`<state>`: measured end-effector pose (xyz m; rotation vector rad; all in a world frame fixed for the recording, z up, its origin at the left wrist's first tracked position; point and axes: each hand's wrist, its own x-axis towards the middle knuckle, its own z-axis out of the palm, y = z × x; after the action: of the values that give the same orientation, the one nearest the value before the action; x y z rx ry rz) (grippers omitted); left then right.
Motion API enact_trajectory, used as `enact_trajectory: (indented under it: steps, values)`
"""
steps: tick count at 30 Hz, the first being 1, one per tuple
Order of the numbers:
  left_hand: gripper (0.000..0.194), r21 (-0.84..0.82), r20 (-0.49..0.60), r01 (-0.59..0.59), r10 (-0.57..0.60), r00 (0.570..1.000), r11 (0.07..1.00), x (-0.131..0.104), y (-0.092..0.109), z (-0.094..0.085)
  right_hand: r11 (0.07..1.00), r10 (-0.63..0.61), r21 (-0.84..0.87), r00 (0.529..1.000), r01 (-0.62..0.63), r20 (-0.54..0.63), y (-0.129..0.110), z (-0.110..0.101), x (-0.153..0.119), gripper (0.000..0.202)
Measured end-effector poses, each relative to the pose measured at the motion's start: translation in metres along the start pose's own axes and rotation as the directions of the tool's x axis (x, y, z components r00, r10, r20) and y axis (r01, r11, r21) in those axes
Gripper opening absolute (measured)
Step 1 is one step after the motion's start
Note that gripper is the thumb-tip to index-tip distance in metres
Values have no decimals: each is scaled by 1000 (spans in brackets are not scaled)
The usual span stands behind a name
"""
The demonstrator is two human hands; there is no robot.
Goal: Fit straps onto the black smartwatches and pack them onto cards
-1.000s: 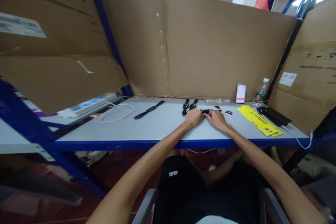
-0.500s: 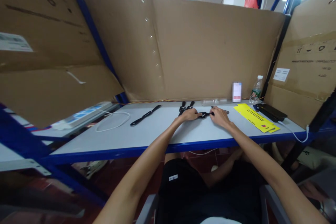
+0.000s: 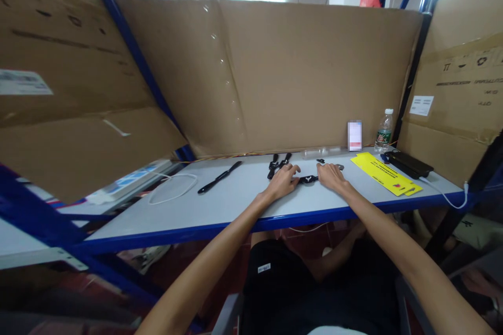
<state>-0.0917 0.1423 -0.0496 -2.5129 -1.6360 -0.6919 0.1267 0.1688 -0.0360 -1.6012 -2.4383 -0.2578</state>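
A black two-handled tool that looks like a spokeshave (image 3: 309,179) lies crosswise low over the tabletop between my hands. My right hand (image 3: 331,175) is closed around its right handle, which the fingers hide. At the left handle is my left hand (image 3: 283,182), fingers curled and the index finger lifted; the handle's end disappears under it. Just beyond my right hand lies a small black part (image 3: 320,160), and a grey metal piece (image 3: 340,167) shows past the knuckles. More black handled tools (image 3: 274,165) lie behind my left hand. Farther left rests a long black tool (image 3: 220,177).
A yellow printed card (image 3: 383,174), a black case-like object (image 3: 408,165), a water bottle (image 3: 384,132) and an upright phone (image 3: 354,136) stand or lie at right. Clear plastic packaging (image 3: 322,153) lies at the back. A white cable (image 3: 173,188) loops at left. Cardboard (image 3: 306,78) walls the bench.
My left hand has shifted toward me and lifted its index finger, uncovering more of the spokeshave's middle. The spokeshave has come slightly nearer; the small black part now shows beyond my right hand.
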Motion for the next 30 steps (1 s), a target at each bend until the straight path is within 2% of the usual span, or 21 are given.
enact_trajectory:
  steps: [2,4,7,11,13,17,23,26,30]
  values:
    - [27,-35,-16,-76,76,997,996,-3,3,2,997,72,-2,997,-72,-11,-4,2,2,38]
    - [27,-37,-5,-100,100,995,994,-4,6,5,993,122,-1,992,-122,-24,-6,4,4,37]
    - [29,-34,-2,-89,89,996,995,-3,8,8,988,156,5,987,-156,-31,-8,6,6,35]
    - [33,-184,6,-66,69,998,981,1,5,10,983,182,16,983,-181,-26,-6,5,7,34]
    - [27,-234,10,-67,72,997,970,3,2,11,983,185,26,982,-184,-33,-4,3,6,35]
    - [19,-273,-10,-68,67,998,960,6,0,13,982,185,71,975,-177,-120,-6,-3,4,39]
    - [14,-425,-35,-21,7,999,905,12,-5,18,991,63,119,998,-66,28,-24,-8,6,51]
    - [15,-507,-47,-8,-18,999,862,15,-10,22,991,62,113,996,-69,65,-29,-11,6,50]
    - [15,-531,-73,-22,-20,997,847,18,-17,28,992,89,83,991,-97,98,-35,-16,5,54]
